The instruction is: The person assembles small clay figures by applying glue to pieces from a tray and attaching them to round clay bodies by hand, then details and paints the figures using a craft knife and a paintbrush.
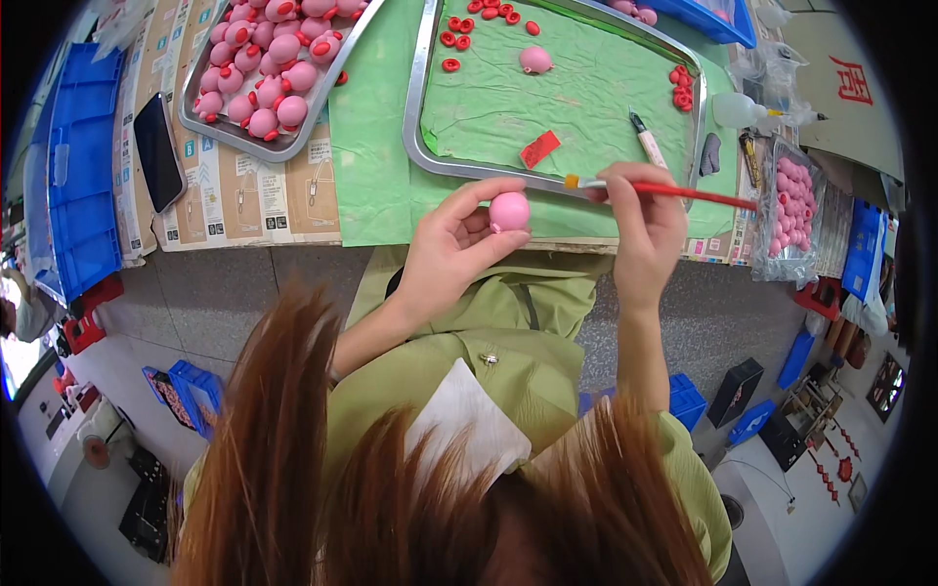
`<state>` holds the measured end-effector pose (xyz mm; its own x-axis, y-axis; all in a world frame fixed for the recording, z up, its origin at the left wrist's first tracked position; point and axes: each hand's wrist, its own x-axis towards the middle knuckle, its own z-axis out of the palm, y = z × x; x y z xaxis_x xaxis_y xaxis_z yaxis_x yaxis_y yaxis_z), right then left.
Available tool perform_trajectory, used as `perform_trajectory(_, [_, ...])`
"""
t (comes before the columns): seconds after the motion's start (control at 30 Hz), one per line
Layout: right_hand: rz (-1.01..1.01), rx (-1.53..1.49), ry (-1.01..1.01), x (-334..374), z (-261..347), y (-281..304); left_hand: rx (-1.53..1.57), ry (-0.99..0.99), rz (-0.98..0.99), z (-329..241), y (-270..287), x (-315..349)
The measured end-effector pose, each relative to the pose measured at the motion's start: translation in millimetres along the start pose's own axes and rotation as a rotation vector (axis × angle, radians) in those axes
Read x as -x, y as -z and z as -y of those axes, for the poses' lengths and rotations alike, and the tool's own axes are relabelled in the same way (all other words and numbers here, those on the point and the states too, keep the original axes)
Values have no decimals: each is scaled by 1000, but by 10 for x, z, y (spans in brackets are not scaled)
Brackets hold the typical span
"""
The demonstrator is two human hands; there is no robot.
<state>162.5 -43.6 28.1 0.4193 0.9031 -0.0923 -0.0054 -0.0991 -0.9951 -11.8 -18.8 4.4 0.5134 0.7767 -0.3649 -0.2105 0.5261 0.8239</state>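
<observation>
My left hand (pixel 445 249) pinches a smooth pink ball (pixel 509 209) with a small nub low on its side, held just past the near rim of the metal tray. Between the fingers of my right hand (pixel 647 234) is a paintbrush (pixel 699 193) with a red handle; its yellow bristles point left toward the ball, a gap apart from it. The green-lined tray (pixel 414 103) holds another pink ball (pixel 535 61), several small red rings (pixel 681 90), a red paper piece (pixel 539 149) and a white pen-like tool (pixel 648 143) with a dark tip.
At the left, a metal tray (pixel 283 149) is heaped with pink balls bearing red parts, beside a dark phone (pixel 159 151) and a blue bin (pixel 86 166). On the right stand a squeeze bottle (pixel 738 110), a grey cloth scrap (pixel 710 154) and a plastic-lined box of pink pieces (pixel 793 205).
</observation>
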Motion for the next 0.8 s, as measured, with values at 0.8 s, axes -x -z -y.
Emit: perform_trajectory(0.8, [-97, -53, 169, 57, 86, 9, 656, 213, 278, -34, -3, -6])
